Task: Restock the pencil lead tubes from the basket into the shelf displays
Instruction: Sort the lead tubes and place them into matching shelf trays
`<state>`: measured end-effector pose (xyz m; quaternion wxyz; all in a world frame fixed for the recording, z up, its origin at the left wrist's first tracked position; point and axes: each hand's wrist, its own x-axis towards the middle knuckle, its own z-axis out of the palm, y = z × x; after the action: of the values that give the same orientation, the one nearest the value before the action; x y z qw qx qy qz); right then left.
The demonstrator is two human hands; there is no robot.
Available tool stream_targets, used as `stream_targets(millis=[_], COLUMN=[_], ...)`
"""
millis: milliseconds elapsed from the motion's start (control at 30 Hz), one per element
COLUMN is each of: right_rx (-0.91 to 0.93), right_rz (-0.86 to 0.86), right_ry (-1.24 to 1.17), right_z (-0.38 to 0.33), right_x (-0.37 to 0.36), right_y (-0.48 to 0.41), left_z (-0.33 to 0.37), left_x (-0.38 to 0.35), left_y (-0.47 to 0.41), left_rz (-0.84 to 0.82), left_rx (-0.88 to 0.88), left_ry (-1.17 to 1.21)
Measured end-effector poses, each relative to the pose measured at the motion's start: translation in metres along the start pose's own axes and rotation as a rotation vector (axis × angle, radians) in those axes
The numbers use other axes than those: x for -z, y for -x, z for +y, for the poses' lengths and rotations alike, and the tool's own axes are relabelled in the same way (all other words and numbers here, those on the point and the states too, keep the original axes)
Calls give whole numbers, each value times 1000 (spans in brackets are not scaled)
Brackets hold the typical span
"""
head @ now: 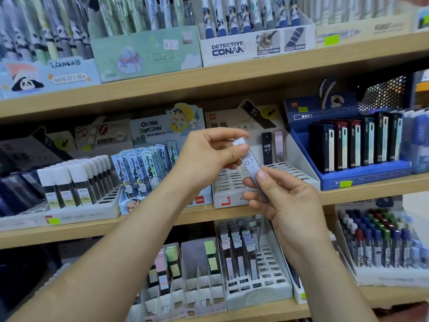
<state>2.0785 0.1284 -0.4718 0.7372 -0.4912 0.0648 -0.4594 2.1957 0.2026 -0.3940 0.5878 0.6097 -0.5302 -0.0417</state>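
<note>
Pencil lead tube [250, 164]: a slim, flat case of pale grey-lilac plastic with a white cap end and "HB 0.7" printed on its face; it is held tilted in front of the middle shelf [148, 225], cap end up and to the left; the left hand [206, 156] pinches that cap end between thumb and curled forefinger; the right hand [286, 203] grips the lower end, thumb pressed on the front, fingers curled behind; just behind, the white slotted display [234, 182] holds a black tube [267, 148] marked HB 0.7 upright beside a pink tube [278, 147].
</note>
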Motion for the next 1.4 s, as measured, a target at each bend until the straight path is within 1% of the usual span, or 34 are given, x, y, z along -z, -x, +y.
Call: stream_targets(millis=[100,200,267,333,400,467,533,567,667,833,900,1000,1133,1233,1333,1400], right_rx=[45,89,155,275,384,480,572,587,533,427,394,389,412,393,420,379], right_rz=[13,54,95,123,91,45,22,10,-54,-162,-176,-197,-204,-205,-199,-261], right_ry=[34,108,215,444,739,969,1120,1177,1315,1505,1566,1637,1662,1697,1775,1833], right_z=[0,3,7,9,9,7,7,7,3,-1,0,3,3,6,3,-2], right_x=[0,2,5,11,13,14,16,18,26,29,29,31,32,32,30,27], right_y=[-2,-5,-6,-9,-8,-6,-7,-8,-12,-11,-12,-13,-13,-12,-9,-13], left_z=[-1,-3,-6,-13,-21,-30,-36,-38,-39,-38,-39,-37,-37,-41,-44,-42], left_x=[4,12,20,26,27,26,27,28,28,27,27,25,24,22,19,19], left_y=[-4,-15,-24,-31,-34,-37,-40,-42,-46,-54,-59,-64,-66,-61,-56,-55], left_rz=[93,245,331,352,325,290,279,277,262,147,140,137,103,100,109,129], left_rx=[-50,-87,-108,-110,-82,-46,-30,-24,-22,-30,-18,20,10,5,-69,-96], left_ry=[45,97,37,-137,-296,-363,-390,-383,-377,-461,-482,-451,-573,-663,-824,-869])
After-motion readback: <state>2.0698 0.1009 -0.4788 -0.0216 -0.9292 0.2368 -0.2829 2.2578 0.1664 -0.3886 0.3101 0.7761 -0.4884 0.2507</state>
